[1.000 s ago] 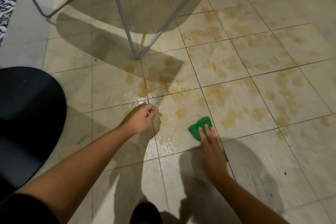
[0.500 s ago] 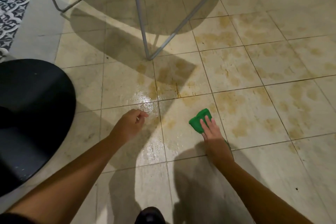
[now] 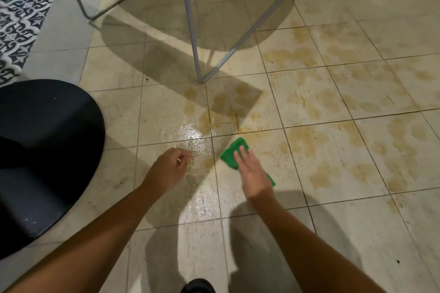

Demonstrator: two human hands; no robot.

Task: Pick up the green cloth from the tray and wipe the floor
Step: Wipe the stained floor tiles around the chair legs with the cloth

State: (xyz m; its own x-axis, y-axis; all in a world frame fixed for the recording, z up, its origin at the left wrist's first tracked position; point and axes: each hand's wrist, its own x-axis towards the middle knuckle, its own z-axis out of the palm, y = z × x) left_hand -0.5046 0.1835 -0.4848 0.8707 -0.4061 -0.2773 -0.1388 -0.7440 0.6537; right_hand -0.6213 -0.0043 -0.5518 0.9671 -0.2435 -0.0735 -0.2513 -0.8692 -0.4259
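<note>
Head view, looking down at a beige tiled floor (image 3: 333,233) with dark grout lines. Right hand (image 3: 253,171) lies palm-down, fingers spread flat, pressing the green cloth (image 3: 232,152) onto the floor; no pinch, fingers are splayed on top of it. Cloth pokes out ahead of the fingertips and a small corner shows behind the hand on its right side. Cloth sits just right of a grout line, near the middle of frame.

Left hand (image 3: 167,169) hangs just above or on the floor left of the cloth, fingers curled loosely inward, nothing seen in it; thumb and fingertips near each other, cannot tell whether they touch. It sits beside a wet glossy patch (image 3: 194,140) that reflects light.

Brownish stains (image 3: 316,135) spread over tiles right of and beyond the cloth. Grey metal frame legs (image 3: 190,31) stand farther back, casting a round shadow. Dark round object (image 3: 45,154) at left edge. Patterned black-and-white rug (image 3: 19,14) top left. Dark shoe tip (image 3: 197,286) at bottom edge.
</note>
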